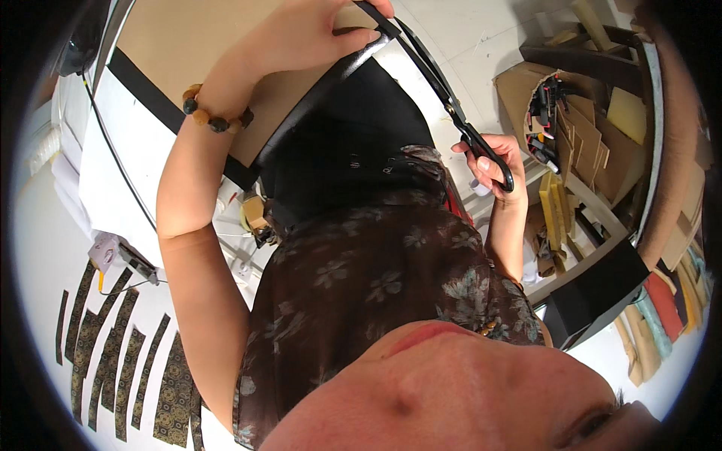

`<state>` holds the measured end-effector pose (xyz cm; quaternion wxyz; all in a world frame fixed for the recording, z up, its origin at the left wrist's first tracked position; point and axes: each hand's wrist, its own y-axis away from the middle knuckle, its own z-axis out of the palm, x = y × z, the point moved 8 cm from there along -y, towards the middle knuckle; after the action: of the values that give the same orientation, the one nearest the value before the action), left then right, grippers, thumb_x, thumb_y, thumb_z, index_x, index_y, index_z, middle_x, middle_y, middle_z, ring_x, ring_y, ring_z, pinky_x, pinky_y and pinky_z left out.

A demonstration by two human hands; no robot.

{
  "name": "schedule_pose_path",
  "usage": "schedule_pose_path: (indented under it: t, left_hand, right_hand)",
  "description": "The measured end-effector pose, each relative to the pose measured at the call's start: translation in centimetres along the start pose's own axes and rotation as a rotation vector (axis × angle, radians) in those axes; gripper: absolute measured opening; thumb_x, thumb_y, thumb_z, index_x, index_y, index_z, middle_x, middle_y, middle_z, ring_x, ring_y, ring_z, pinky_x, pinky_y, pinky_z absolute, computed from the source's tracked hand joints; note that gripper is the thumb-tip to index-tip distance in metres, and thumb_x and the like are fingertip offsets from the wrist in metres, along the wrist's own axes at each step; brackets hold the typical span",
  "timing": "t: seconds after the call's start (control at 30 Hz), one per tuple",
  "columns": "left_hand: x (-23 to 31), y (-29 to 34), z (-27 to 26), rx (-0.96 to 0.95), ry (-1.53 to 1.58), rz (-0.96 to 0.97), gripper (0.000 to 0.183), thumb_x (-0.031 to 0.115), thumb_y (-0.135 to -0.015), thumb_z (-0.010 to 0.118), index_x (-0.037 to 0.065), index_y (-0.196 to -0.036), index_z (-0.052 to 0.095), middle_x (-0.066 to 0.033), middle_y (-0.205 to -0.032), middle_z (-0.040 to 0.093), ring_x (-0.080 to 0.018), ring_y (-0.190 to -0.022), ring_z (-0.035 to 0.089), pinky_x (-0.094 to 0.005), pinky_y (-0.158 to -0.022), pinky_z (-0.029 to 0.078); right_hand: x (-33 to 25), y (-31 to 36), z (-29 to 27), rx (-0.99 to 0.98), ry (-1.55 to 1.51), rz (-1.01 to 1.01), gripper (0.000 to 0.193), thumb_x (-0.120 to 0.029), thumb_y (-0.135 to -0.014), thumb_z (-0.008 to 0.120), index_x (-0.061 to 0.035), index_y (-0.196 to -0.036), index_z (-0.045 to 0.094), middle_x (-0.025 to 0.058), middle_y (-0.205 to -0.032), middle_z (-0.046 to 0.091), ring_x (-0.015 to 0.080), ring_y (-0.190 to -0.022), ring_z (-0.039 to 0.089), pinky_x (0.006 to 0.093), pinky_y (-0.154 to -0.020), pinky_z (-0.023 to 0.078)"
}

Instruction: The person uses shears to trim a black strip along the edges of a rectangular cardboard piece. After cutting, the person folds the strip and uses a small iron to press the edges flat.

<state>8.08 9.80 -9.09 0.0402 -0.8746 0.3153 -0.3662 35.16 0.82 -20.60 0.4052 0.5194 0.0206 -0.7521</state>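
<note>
My left hand (323,34) reaches over the edge of a brown board (173,37) with black borders. Its thumb and fingers pinch a black strip (377,18) at the board's corner. Long black-handled scissors (453,109) are in my right hand (496,161), whose fingers go through and around the handle loops. The blades point up and to the left, with their tips beside the black strip near my left fingertips. Whether the blades touch the strip, I cannot tell.
To the right, a cardboard box (511,79) contains several markers (547,105) and cardboard pieces (583,139). A black box (594,293) lies below it. Patterned dark strips (113,353) hang or lie at lower left, near a thin black cable (120,161).
</note>
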Motion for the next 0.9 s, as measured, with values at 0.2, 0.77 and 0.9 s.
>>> schedule_pose_path:
  t: [0.2,0.77,0.9]
  left_hand:
    - [-0.28,0.26,0.08,0.029,0.035,0.001,0.025,0.004,-0.073,0.071,0.011,-0.096,0.068,-0.0063,-0.095,0.063,-0.0253,-0.100,0.056,-0.0392,-0.095,0.039]
    - [-0.28,0.08,0.00,-0.045,0.033,-0.085,0.022,0.005,-0.075,0.072,0.011,-0.095,0.069,-0.0050,-0.095,0.064,-0.0228,-0.101,0.055,-0.0376,-0.096,0.039]
    - [-0.21,0.12,0.00,-0.049,0.029,-0.093,0.021,0.006,-0.075,0.072,0.011,-0.095,0.069,-0.0046,-0.095,0.064,-0.0224,-0.102,0.055,-0.0378,-0.097,0.038]
  right_hand:
    - [0.04,0.14,-0.04,0.032,0.017,0.010,0.041,-0.017,-0.083,0.078,0.0134,-0.108,0.067,-0.0032,-0.061,0.055,0.0006,-0.045,0.040,0.0173,-0.042,0.026]
    - [0.24,-0.24,0.26,0.002,-0.047,0.020,0.047,-0.020,-0.081,0.078,0.0153,-0.109,0.065,-0.0012,-0.066,0.056,0.0022,-0.050,0.042,0.0180,-0.043,0.028]
    - [0.29,-0.22,0.16,0.007,-0.053,0.014,0.048,-0.020,-0.081,0.079,0.0159,-0.109,0.065,-0.0008,-0.066,0.056,0.0023,-0.051,0.043,0.0178,-0.043,0.029]
